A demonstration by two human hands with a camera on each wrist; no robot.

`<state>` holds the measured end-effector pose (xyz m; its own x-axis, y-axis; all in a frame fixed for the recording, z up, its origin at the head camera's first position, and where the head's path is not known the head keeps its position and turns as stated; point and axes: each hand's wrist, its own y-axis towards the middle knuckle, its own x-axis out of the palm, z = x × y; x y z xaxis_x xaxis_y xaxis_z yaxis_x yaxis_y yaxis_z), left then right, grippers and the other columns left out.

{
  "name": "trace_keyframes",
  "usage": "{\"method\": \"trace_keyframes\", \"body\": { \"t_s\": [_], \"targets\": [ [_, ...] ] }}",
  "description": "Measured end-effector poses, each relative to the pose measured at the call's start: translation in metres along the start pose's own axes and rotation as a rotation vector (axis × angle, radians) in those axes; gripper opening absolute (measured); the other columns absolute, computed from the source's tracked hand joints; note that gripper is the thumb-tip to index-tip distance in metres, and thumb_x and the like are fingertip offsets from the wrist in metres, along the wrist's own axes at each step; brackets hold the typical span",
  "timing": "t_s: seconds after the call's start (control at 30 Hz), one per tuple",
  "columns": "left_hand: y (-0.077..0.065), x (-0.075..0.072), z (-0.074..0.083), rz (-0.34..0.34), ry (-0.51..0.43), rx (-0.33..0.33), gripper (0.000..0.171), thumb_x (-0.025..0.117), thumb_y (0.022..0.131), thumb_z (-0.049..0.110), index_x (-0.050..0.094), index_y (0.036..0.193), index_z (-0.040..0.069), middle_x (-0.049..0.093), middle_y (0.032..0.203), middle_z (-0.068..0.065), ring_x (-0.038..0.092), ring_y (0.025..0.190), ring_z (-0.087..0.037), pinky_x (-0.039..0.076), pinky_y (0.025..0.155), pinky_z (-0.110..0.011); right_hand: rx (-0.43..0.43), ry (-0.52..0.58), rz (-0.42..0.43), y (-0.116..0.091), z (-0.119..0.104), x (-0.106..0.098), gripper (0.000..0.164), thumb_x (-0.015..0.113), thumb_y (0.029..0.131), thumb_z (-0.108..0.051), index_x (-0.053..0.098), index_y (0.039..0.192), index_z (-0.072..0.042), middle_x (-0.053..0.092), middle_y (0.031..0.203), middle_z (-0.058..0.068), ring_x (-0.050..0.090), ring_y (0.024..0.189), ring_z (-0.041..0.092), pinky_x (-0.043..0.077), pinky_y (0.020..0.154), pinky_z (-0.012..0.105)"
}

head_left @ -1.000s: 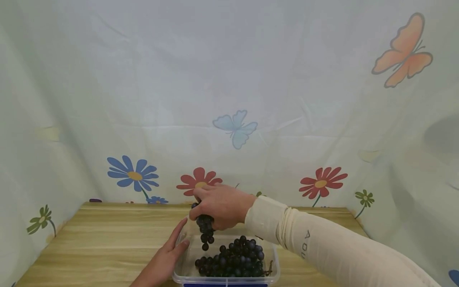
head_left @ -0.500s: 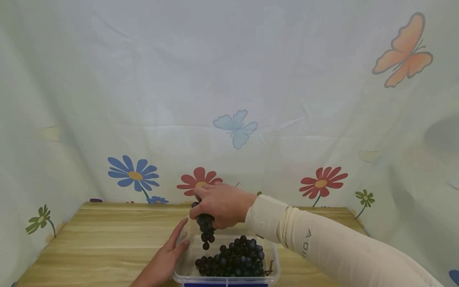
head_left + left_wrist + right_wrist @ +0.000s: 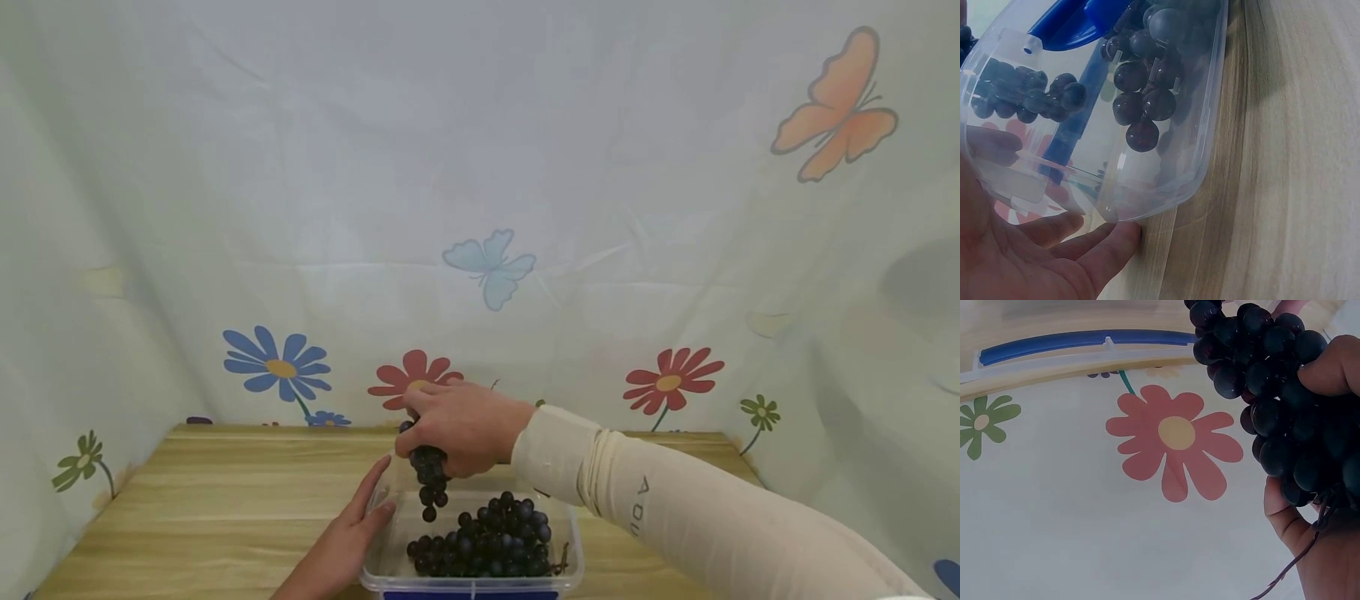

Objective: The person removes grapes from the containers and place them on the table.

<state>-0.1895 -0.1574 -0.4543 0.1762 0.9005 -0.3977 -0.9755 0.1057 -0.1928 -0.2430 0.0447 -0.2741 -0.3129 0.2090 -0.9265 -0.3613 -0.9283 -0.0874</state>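
Note:
In the head view my right hand (image 3: 465, 429) holds a bunch of dark grapes (image 3: 427, 471) up over the left part of a clear plastic box (image 3: 472, 582). The right wrist view shows the fingers wrapped round those grapes (image 3: 1279, 425), with a thin bare stem hanging below. A larger bunch of grapes (image 3: 487, 542) lies inside the box. My left hand (image 3: 352, 525) grips the box's left side, thumb at the rim and fingers along the outside. Seen close in the left wrist view, the left fingers (image 3: 1110, 256) touch the box's corner.
The box stands at the front of a wood-grain table (image 3: 225, 500). Blue clip handles (image 3: 1079, 25) are fixed to it. Behind and at both sides hangs a pale cloth (image 3: 360, 167) printed with flowers and butterflies.

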Motion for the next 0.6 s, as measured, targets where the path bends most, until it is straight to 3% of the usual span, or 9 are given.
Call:
{"method": "trace_keyframes", "body": {
  "t_s": [0.33, 0.6],
  "targets": [
    [0.0003, -0.0008, -0.0008, -0.004, -0.019, 0.014, 0.067, 0.049, 0.11, 0.038, 0.015, 0.168, 0.034, 0.016, 0.173, -0.025, 0.022, 0.156, -0.055, 0.03, 0.116, -0.077, 0.018, -0.002, -0.022, 0.0005, 0.0008, -0.0028, 0.038, 0.082, 0.09, -0.035, 0.07, 0.125, -0.044, 0.063, 0.122, -0.005, 0.057, 0.113, 0.012, 0.056, 0.094, 0.032],
    [-0.0006, -0.001, -0.001, -0.003, -0.026, 0.026, 0.067, 0.049, 0.11, 0.038, 0.015, 0.168, 0.034, 0.015, 0.173, -0.025, 0.022, 0.156, -0.054, 0.03, 0.116, -0.077, 0.014, 0.0, -0.014, 0.0005, 0.0008, -0.0044, 0.037, 0.082, 0.09, -0.035, 0.07, 0.124, -0.044, 0.063, 0.122, -0.006, 0.057, 0.113, 0.012, 0.057, 0.095, 0.033]
  ]
}}
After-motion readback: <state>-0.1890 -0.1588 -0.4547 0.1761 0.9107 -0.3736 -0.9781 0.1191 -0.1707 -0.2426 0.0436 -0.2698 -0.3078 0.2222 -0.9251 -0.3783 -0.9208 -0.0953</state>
